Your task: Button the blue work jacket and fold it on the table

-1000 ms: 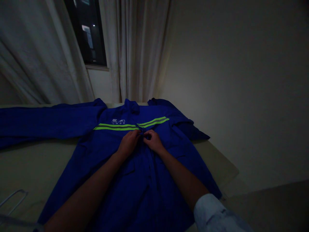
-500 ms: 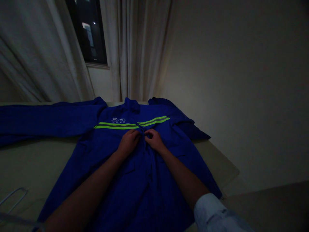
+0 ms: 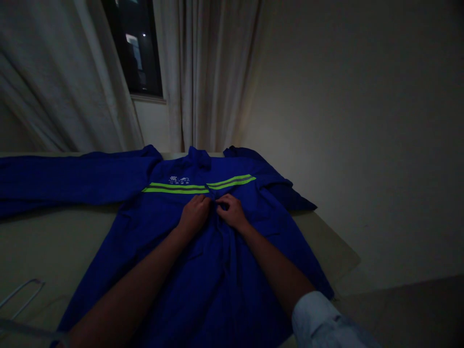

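Observation:
A blue work jacket (image 3: 155, 261) with green and grey reflective stripes and a white chest logo lies spread out, collar away from me. My left hand (image 3: 195, 210) is closed on the jacket's front edge, just below the stripe. Opposite it, my right hand (image 3: 231, 210) pinches the other side of the front opening between thumb and finger. The fingertips of both hands nearly meet at the placket. Any fastener between them is too dark and small to make out. Below the hands, the front edges hang loosely together in folds.
The jacket rests on a pale flat surface (image 3: 90, 237). At its lower left lies a white wire hanger (image 3: 27, 302), partly cut off. Behind are light curtains (image 3: 213, 72), a dark window (image 3: 139, 58) and a plain wall (image 3: 355, 121) to the right.
My hands stay at the same spot on the front opening, with only slight finger movement. The view has shifted very slightly.

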Motion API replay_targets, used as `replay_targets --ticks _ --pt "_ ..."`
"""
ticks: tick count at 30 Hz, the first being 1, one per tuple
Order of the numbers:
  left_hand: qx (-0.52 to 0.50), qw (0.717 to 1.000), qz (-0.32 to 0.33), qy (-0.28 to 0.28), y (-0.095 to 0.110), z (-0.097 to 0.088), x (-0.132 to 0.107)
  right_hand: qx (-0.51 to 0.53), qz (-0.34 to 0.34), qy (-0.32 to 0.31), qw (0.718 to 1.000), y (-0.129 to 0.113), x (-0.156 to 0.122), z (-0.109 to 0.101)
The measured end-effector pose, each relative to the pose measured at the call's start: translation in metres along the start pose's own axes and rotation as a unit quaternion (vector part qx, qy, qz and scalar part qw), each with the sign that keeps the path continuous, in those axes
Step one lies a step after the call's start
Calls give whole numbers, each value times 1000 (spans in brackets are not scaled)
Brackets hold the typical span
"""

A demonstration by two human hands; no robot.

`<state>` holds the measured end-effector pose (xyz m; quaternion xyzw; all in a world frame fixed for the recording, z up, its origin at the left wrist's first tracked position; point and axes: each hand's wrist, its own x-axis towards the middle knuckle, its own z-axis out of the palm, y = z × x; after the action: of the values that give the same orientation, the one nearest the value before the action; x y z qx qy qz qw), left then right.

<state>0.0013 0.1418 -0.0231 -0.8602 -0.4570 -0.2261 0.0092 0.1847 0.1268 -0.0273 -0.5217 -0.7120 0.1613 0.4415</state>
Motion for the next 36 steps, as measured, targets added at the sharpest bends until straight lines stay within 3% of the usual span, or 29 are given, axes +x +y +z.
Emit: replay_targets --ticks 12,23,36 --pt "18 1000 -9 4 2 0 0 -9 -15 3 1000 0 0 1" --pt "63 997 55 4 4 -12 -1 39 2 16 999 2 1 -1" --pt "58 995 78 2 7 -9 5 9 29 27 999 1 1 1"
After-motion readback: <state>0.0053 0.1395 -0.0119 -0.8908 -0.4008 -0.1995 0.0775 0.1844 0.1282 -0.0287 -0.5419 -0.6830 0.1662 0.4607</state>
